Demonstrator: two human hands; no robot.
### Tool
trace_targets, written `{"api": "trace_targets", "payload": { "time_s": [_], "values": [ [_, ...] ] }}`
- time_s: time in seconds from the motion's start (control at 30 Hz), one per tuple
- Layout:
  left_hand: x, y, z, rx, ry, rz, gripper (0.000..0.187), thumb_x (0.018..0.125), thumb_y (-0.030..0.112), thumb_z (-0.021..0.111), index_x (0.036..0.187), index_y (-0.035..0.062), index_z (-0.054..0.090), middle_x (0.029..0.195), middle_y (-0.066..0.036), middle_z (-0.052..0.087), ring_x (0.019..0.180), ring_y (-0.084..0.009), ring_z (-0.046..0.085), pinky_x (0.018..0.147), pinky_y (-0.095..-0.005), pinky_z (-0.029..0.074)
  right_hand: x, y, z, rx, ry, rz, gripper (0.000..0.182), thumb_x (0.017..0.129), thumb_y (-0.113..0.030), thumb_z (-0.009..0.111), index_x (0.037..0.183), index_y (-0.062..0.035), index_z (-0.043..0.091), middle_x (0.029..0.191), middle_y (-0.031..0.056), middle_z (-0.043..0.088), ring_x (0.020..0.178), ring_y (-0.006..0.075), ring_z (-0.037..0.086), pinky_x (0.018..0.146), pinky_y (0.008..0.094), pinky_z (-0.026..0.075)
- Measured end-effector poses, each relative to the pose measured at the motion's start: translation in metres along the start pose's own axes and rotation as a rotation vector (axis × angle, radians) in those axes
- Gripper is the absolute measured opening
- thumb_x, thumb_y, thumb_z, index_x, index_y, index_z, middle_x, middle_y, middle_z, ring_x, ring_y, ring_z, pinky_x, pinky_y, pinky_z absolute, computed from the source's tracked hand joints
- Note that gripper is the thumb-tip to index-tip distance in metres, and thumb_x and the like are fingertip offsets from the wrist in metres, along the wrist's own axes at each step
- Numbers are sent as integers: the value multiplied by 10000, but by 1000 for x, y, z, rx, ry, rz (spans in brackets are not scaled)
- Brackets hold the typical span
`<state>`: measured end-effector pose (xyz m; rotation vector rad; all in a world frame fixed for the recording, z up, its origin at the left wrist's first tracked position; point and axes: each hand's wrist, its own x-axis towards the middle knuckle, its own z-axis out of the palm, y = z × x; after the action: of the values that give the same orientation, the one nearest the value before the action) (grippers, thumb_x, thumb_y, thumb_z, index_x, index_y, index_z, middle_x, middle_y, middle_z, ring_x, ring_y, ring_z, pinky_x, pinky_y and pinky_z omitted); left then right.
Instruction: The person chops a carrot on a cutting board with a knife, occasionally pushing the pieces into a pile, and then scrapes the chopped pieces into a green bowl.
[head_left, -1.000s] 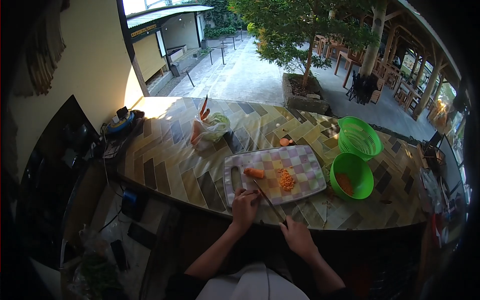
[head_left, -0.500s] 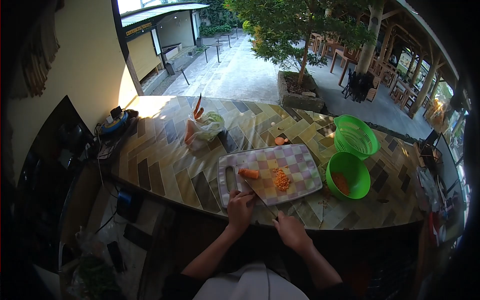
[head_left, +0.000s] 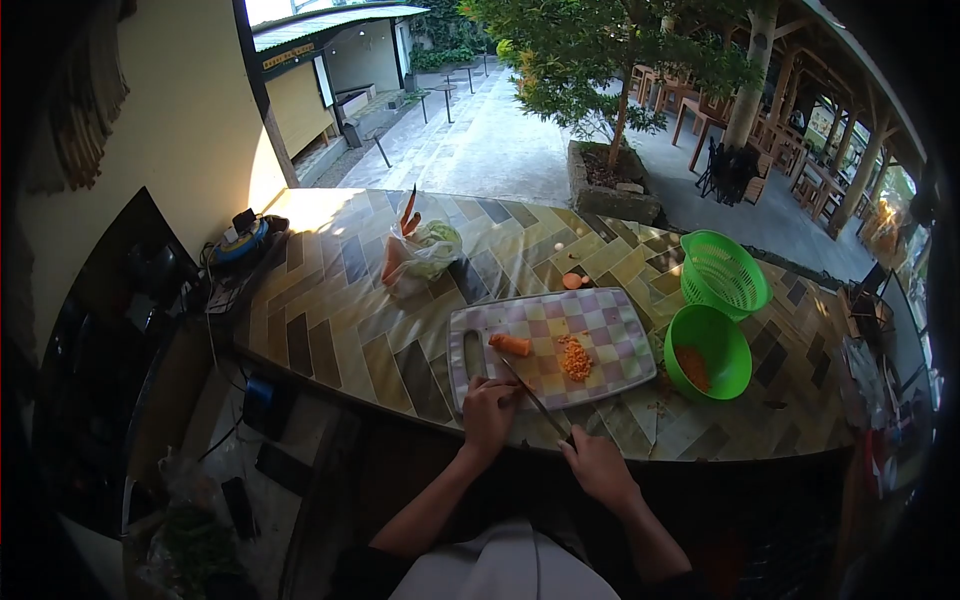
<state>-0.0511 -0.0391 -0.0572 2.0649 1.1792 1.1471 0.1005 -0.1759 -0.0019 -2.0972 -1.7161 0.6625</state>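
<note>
My right hand [head_left: 598, 466] is closed round the handle of a knife [head_left: 538, 402], whose blade slants up and left over the near edge of the checkered cutting board [head_left: 630, 345]. My left hand [head_left: 489, 412] is at the board's near left edge, fingertips bunched beside the blade. A bit of orange carrot shows at those fingertips, mostly hidden by them. Just beyond the blade lies a thick chunk of carrot [head_left: 511, 345]. To its right sits a small heap of diced carrot [head_left: 575, 360].
A green bowl [head_left: 735, 365] with orange bits inside stands right of the board, a green colander [head_left: 715, 262] behind it. Farther left is a clear plastic bag [head_left: 425, 255] of vegetables. Round carrot slices [head_left: 574, 281] lie behind the board. A power strip [head_left: 240, 240] sits at far left.
The whole view has shifted slightly, so everything appears a little farther right. The knife blade now shows its dark face more edge-on beside my left fingertips. Carrot chunk and diced heap look unchanged.
</note>
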Motion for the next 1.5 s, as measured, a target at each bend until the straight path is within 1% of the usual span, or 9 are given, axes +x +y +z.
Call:
{"api": "trace_targets", "payload": {
  "time_s": [0.33, 0.53, 0.63, 0.83, 1.03, 1.13, 1.23, 1.33, 1.5],
  "values": [
    [0, -3, -3, 0, -44, 41, 179, 744, 43, 704, 911, 14, 761, 981, -119, 733, 927, -315, 603, 850, -391, 499, 22, 1, 0, -77, -117, 18, 319, 994, -289, 526, 1035, 28, 524, 861, 292, 660, 863, 481, 642, 759, 561, 510],
    [0, -5, -4, 8, -47, 26, 160, 757, 57, 716, 904, 11, 761, 970, -126, 733, 921, -312, 607, 846, -390, 499, 18, -11, 8, -129, 26, 54, 307, 995, -288, 530, 984, 18, 512, 770, 279, 642, 809, 476, 632, 717, 550, 495],
    [0, -5, -2, -10, -32, 16, 154, 757, 62, 724, 898, 11, 762, 963, -124, 734, 918, -307, 609, 841, -386, 501, 13, -2, 8, -81, 42, -9, 281, 995, -284, 527, 978, -3, 519, 778, 269, 654, 773, 464, 650, 696, 547, 513],
    [0, -5, -1, -7, -18, 20, 154, 743, 53, 733, 887, 8, 761, 961, -115, 736, 909, -298, 610, 828, -379, 507, 5, -1, 5, -19, 13, -9, 312, 1000, -296, 522, 990, 16, 515, 746, 285, 627, 777, 480, 619, 697, 568, 470],
    [0, -3, -4, 0, -31, 20, 158, 743, 49, 723, 891, 6, 759, 966, -120, 735, 917, -306, 608, 844, -384, 505, 14, -4, -2, -50, -112, 55, 310, 992, -285, 527, 1038, 22, 534, 841, 292, 658, 857, 480, 641, 760, 567, 499],
    [0, -4, -5, -9, -40, 31, 159, 748, 52, 716, 894, 6, 758, 968, -121, 735, 924, -311, 608, 854, -388, 502, 27, -2, 7, -75, -80, 13, 302, 990, -287, 531, 1024, 13, 533, 851, 286, 662, 857, 476, 646, 755, 560, 506],
    [1, -5, -7, -14, -52, 24, 162, 749, 52, 713, 898, 7, 758, 969, -121, 735, 929, -311, 608, 858, -388, 501, 29, -12, 7, -84, -23, 21, 306, 994, -281, 530, 997, 25, 515, 795, 296, 638, 823, 493, 618, 730, 554, 491],
    [2, -5, -8, -28, -68, 8, 161, 749, 48, 718, 899, 9, 759, 968, -123, 735, 928, -308, 611, 853, -387, 503, 29, -7, 8, -87, 6, 19, 291, 990, -291, 530, 1002, -1, 522, 820, 276, 662, 837, 467, 650, 731, 560, 506],
    [3, -4, -7, -24, -45, -5, 140, 755, 47, 734, 888, 13, 763, 952, -115, 737, 904, -302, 619, 840, -375, 509, 18, -4, 4, 1, -15, 5, 311, 997, -296, 523, 996, 15, 514, 789, 292, 634, 818, 488, 617, 716, 568, 475]
  ]
}}
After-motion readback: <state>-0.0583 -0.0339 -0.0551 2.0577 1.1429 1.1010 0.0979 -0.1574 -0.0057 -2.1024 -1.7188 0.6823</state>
